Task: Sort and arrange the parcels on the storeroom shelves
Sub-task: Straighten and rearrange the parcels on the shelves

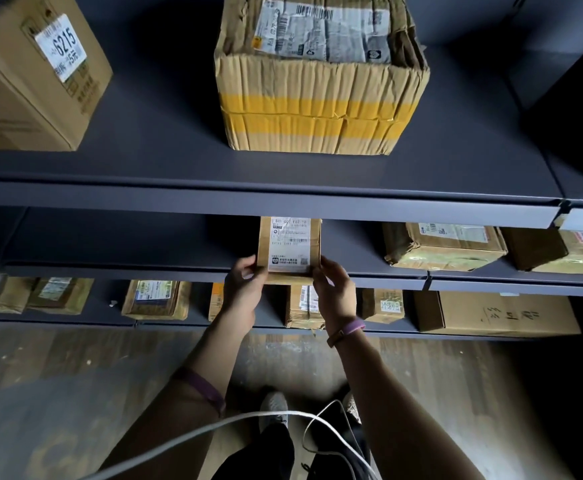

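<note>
A small brown cardboard parcel (289, 249) with a white shipping label on top rests at the front edge of the middle shelf (137, 271). My left hand (245, 289) grips its near left corner. My right hand (333, 291) grips its near right corner. The parcel's far end reaches under the top shelf (248, 202), which hides it.
A large wrinkled box with yellow tape (318, 81) and a box labelled 6215 (30, 74) stand on the top shelf. Two taped parcels (446, 247) lie to the right on the middle shelf. Several parcels (156, 299) line the lowest shelf. A white cable (214, 427) hangs near my legs.
</note>
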Motion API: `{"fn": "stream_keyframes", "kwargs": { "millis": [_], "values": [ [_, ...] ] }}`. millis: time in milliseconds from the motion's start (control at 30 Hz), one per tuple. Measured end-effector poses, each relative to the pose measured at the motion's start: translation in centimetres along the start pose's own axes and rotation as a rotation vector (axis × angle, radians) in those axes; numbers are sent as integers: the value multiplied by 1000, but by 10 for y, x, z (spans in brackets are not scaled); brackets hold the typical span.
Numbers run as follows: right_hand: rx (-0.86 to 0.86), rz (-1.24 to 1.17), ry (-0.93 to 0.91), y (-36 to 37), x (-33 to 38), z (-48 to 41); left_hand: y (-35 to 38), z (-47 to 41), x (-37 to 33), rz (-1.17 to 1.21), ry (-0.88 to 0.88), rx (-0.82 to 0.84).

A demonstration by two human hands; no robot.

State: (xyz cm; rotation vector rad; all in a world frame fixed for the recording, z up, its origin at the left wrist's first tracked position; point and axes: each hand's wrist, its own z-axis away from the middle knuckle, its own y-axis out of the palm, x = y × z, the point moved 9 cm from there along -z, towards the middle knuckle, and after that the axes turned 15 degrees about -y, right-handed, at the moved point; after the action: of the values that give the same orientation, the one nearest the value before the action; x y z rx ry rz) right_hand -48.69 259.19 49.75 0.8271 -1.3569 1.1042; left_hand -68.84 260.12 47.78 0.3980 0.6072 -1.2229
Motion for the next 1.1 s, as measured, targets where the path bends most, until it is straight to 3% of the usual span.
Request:
{"fn": "stream_keyframes", "kwargs": {
  "millis": [533, 633, 733, 867, 1100],
  "values": [
    [215, 146, 18, 35, -6, -38, 6, -28, -29, -62, 20, -65],
    [173, 104, 88, 26, -12, -32, 2, -24, -19, -88, -14, -96],
    [106, 91, 122, 7, -15, -22, 0, -10, 9, -15, -158, -153],
    [-10, 95, 142, -40, -16, -14, 44, 15, 40, -84, -290, 33],
    [-264, 60, 152, -158, -12, -18, 149, 58, 25, -234, -140, 221]
  ]
}}
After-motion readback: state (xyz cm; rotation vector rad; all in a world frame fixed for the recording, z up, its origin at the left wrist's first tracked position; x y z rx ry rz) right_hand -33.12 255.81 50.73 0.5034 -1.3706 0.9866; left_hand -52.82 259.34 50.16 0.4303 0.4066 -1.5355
